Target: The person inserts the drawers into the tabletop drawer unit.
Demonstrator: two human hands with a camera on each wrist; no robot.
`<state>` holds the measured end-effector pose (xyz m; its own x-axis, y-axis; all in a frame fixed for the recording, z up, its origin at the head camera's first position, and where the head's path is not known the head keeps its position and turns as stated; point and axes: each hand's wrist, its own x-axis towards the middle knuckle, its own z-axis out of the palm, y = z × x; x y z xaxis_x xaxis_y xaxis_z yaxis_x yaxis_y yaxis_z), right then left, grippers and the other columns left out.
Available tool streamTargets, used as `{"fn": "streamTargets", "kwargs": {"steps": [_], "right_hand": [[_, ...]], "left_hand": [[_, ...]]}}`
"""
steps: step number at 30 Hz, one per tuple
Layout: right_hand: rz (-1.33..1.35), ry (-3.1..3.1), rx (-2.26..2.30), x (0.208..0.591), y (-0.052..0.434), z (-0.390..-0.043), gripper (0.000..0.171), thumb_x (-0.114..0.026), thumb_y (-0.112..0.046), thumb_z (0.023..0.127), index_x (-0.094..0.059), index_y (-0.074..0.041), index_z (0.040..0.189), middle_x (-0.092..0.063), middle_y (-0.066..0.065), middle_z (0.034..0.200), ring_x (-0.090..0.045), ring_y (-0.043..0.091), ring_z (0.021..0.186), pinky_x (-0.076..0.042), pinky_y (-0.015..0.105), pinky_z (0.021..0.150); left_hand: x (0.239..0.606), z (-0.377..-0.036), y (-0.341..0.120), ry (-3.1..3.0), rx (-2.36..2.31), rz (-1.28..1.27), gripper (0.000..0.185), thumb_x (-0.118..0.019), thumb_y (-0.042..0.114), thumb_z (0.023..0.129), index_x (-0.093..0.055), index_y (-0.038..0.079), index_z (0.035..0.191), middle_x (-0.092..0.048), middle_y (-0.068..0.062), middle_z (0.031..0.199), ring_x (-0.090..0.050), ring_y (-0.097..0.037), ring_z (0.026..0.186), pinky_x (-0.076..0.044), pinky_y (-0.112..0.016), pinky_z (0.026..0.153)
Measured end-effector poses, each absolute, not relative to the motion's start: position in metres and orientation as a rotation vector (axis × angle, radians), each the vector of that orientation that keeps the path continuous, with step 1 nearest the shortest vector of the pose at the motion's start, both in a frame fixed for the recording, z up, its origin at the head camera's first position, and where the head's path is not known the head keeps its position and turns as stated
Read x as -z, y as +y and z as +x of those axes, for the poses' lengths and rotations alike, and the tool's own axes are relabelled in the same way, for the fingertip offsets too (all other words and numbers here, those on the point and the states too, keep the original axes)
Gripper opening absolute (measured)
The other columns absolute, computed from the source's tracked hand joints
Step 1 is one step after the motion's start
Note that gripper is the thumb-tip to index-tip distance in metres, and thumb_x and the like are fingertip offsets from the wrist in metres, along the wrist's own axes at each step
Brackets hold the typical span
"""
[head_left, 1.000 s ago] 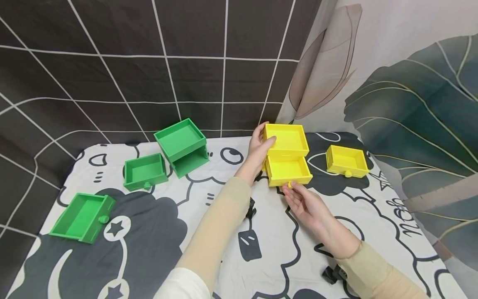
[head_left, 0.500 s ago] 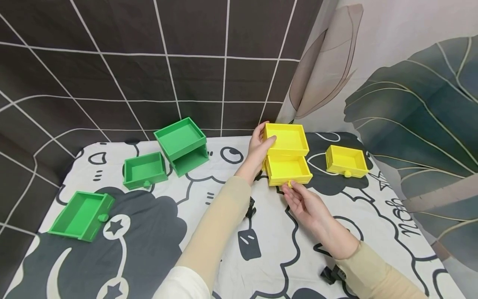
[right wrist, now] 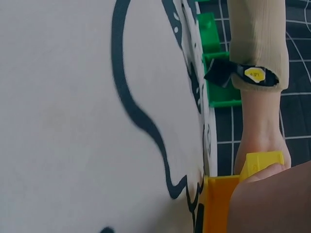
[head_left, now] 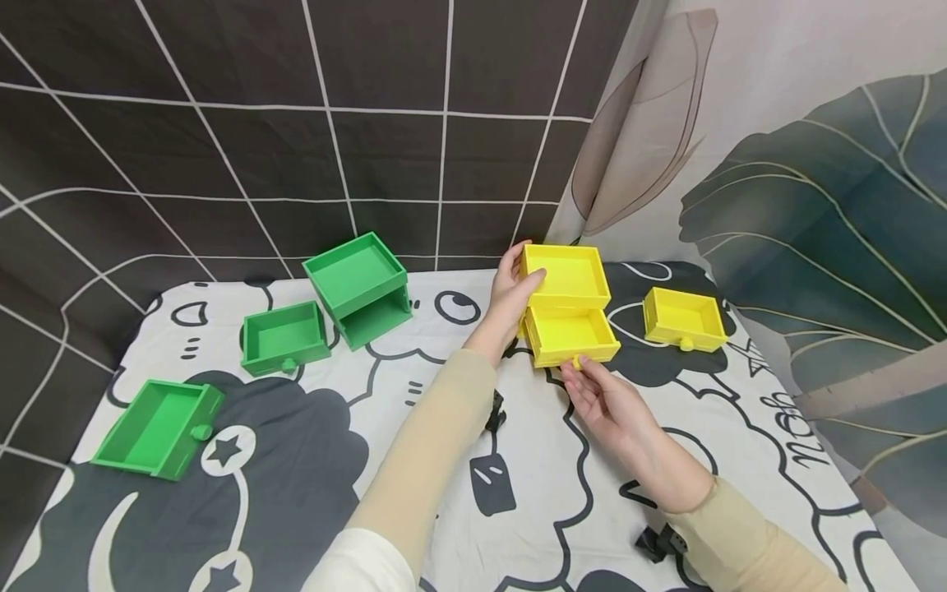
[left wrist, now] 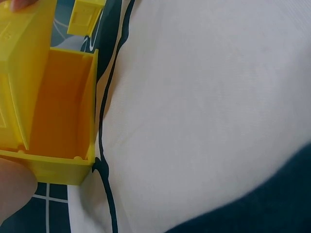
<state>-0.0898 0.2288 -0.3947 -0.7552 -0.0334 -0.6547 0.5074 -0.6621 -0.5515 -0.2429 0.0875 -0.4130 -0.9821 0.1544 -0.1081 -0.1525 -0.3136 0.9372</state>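
Note:
In the head view, a small yellow cabinet [head_left: 565,271] with a shallow tray-like top stands at the back of the cloth. My left hand [head_left: 510,300] grips it by its left side, thumb over the top edge. A yellow drawer [head_left: 571,335] sticks out of its front. My right hand [head_left: 614,415] pinches the round knob [head_left: 577,362] of this drawer. In the left wrist view, the drawer [left wrist: 29,53] lies partly over the cabinet's open compartment [left wrist: 68,102]; how deep it sits inside is hidden.
Another yellow drawer [head_left: 685,319] lies to the right. On the left are a green cabinet [head_left: 358,288] with an open compartment and two green drawers, one near it [head_left: 284,337] and one [head_left: 159,427] farther left. A dark grid-patterned curtain [head_left: 392,156] hangs behind the patterned cloth [head_left: 414,312].

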Motion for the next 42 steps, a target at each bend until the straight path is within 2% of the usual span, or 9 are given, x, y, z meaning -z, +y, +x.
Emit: {"fn": "streamTargets", "kwargs": {"steps": [7, 18, 28, 42], "right_hand": [[0.915, 1.01, 2.46, 0.394, 0.226, -0.095, 0.012, -0.062, -0.023, 0.109, -0.069, -0.014, 0.107, -0.08, 0.001, 0.096, -0.077, 0.006, 0.091, -0.062, 0.016, 0.092], [0.864, 1.0, 2.469, 0.396, 0.22, -0.113, 0.019, -0.057, -0.021, 0.111, -0.07, -0.011, 0.101, -0.079, 0.003, 0.092, -0.077, 0.008, 0.087, -0.063, 0.017, 0.089], [0.894, 0.997, 2.465, 0.394, 0.218, -0.137, 0.017, -0.057, -0.022, 0.111, -0.064, -0.011, 0.1, -0.077, 0.004, 0.087, -0.076, 0.01, 0.083, -0.064, 0.019, 0.084], [0.877, 0.984, 2.454, 0.397, 0.218, -0.16, 0.022, -0.056, -0.023, 0.111, -0.062, -0.01, 0.095, -0.075, 0.003, 0.083, -0.074, 0.01, 0.08, -0.064, 0.02, 0.081]], "left_hand": [[0.414, -0.243, 0.088, 1.72, -2.406, 0.004, 0.063, -0.066, 0.005, 0.1, -0.045, 0.021, 0.158, -0.047, -0.007, 0.161, -0.047, -0.023, 0.151, -0.041, -0.036, 0.128], [0.414, -0.243, 0.086, 1.694, -2.425, 0.039, 0.064, -0.064, 0.004, 0.1, -0.043, 0.018, 0.159, -0.047, -0.009, 0.161, -0.048, -0.024, 0.149, -0.04, -0.038, 0.129], [0.414, -0.243, 0.087, 1.708, -2.432, 0.053, 0.063, -0.063, 0.003, 0.099, -0.045, 0.016, 0.158, -0.048, -0.009, 0.162, -0.047, -0.024, 0.151, -0.04, -0.037, 0.129], [0.413, -0.24, 0.086, 1.709, -2.414, 0.036, 0.063, -0.063, 0.006, 0.1, -0.044, 0.02, 0.158, -0.048, -0.008, 0.161, -0.048, -0.024, 0.148, -0.043, -0.038, 0.127]]}}
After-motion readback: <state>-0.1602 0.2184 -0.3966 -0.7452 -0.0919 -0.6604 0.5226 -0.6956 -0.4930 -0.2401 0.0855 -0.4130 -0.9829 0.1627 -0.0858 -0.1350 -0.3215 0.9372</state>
